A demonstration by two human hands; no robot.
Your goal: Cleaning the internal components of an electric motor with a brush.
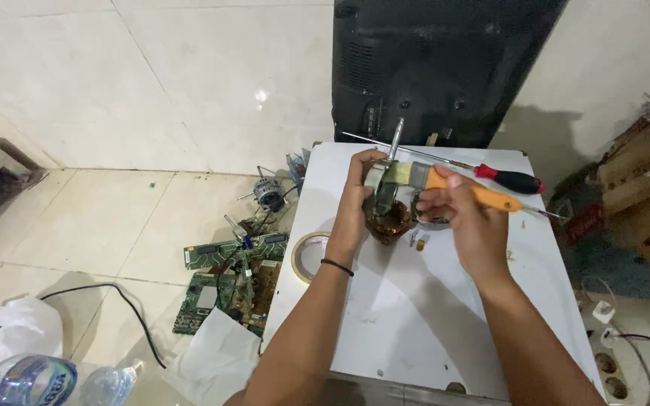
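1. The small electric motor, with copper windings and a steel shaft pointing up, sits over the middle of the white table, held just above or on its top; I cannot tell which.
2. The left hand is closed around the motor's left side, fingers curled on the metal frame.
3. The right hand is closed on the orange handle of a paintbrush, whose bristles lie against the top of the motor.
4. The motor looks dense and stiff for its size; the laminated steel frame seems the safe place to grip, since the thin copper wire is likely fragile and the bare shaft slippery.
5. The brush is light, its bristles soft.
6. Beyond the motor lies a red-and-black screwdriver; left of it, at the table edge, a roll of tape.
7. On the floor left of the table lie green circuit boards and another small motor.
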